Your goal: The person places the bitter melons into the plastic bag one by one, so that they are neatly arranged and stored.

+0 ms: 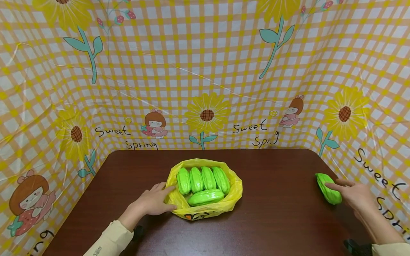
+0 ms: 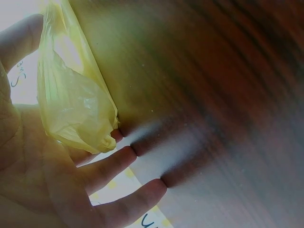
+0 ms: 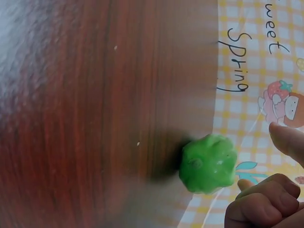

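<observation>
A yellow plastic bag (image 1: pixel 236 193) stands on the table with its mouth spread wide. Inside it are several light green ridged bitter melons (image 1: pixel 196 180), most side by side at the back and one across the front. My left hand (image 1: pixel 154 202) rests against the bag's left side, thumb and fingers spread; in the left wrist view the fingertips (image 2: pixel 154 190) reach the tabletop. At the far right another bitter melon (image 1: pixel 327 188) lies by my right hand (image 1: pixel 360 199). In the right wrist view, the thumb stands apart from this melon (image 3: pixel 209 164) and the other fingers are bent beside it.
The dark brown wooden table (image 1: pixel 275 227) has rounded far corners. A checked cloth (image 1: pixel 205 71) with sunflowers and lettering hangs around its back and sides, close to the right hand.
</observation>
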`<state>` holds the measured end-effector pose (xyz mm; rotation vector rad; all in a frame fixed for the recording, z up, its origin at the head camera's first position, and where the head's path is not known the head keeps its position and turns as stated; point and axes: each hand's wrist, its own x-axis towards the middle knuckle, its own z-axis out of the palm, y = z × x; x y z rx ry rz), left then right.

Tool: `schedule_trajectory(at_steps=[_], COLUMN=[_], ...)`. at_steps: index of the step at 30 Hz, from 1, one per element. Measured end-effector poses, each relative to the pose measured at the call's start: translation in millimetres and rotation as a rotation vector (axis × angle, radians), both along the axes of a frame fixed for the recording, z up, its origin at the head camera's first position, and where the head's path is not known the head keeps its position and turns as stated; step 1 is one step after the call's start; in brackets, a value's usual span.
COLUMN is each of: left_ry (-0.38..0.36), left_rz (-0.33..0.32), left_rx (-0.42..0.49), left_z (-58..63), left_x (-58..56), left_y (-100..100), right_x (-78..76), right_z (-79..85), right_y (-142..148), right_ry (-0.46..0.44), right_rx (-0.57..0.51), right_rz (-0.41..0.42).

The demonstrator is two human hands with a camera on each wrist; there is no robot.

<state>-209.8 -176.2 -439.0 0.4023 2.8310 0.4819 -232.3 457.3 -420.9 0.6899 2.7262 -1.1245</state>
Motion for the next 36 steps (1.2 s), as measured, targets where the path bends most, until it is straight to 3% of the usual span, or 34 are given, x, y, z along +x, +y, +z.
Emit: schedule_trajectory(at_steps=[6, 12, 21, 36], left_ry=[0.003, -0.004, -0.007, -0.009], left_rz=[-0.002, 0.000, 0.008, 0.013], left_rx=[-0.005, -0.002, 0.008, 0.010], left_z=[-0.5, 1.0, 1.7, 1.8], left_x=[-0.5, 0.0, 0.7, 1.1], left_y=[0.2, 0.7, 0.9, 0.9], right_x=[2.6, 2.0, -1.2, -1.8], right_z=[-1.7, -8.3, -16.7, -21.7], right_y=[4.6, 5.3, 5.1, 2.8], right_ry=[-0.028, -0.033, -0.036, -0.044], right_rx=[0.078, 0.217, 0.071, 0.046], right_rz=[0.039, 0.025, 0.016, -0.070])
